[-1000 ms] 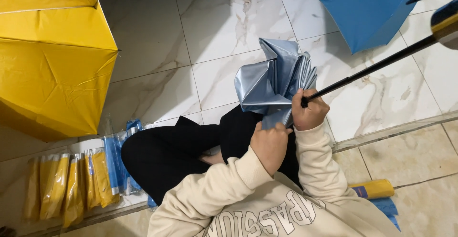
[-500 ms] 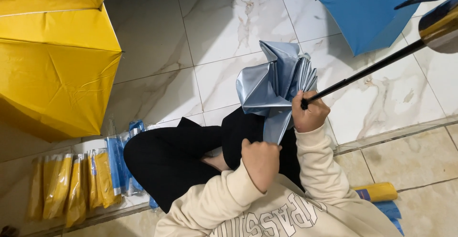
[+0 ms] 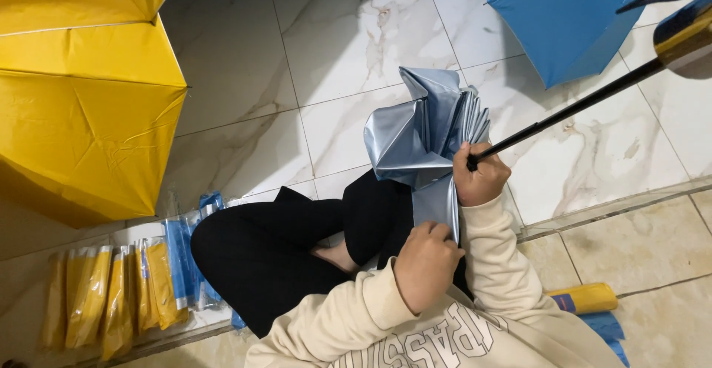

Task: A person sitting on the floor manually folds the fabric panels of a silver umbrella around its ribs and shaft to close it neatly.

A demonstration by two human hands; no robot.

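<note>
Two open umbrellas, yellow (image 3: pixel 81 108) and blue (image 3: pixel 571 16), on marble floor (image 3: pixel 245 64); between them, folded silver canopy (image 3: pixel 423 127) over lap; right hand (image 3: pixel 482 175) clenched around black shaft (image 3: pixel 571 108), left hand (image 3: pixel 426 264) pinching silver fabric's lower edge.

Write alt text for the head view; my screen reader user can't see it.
A seated person's left hand pinches the silver-grey canopy of a folded umbrella, while the right hand grips its black shaft. Open yellow and blue umbrellas lie on the marble floor.
</note>
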